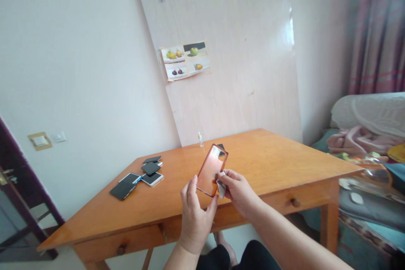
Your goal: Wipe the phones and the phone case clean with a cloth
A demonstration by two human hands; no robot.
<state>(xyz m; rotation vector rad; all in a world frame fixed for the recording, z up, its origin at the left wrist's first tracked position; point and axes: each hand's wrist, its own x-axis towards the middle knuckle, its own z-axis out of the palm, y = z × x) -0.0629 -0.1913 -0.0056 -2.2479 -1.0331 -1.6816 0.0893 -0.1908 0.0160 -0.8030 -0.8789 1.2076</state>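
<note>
A see-through phone case (211,168) with a reddish-brown rim is held up, tilted, above the table's front edge. My left hand (196,211) grips it by the lower left edge and bottom, between fingers and thumb. My right hand (238,187) is closed on a small crumpled white wipe (222,186), pressed to the case's lower right edge. Behind the case, partly hidden by it, a dark phone (221,147) lies on the table.
On the wooden table (268,160), several phones and dark cases (151,168) lie in a loose group at left. A small clear bottle (200,139) stands at the back edge. To the right, a bed or sofa (363,122) carries cloths and other items.
</note>
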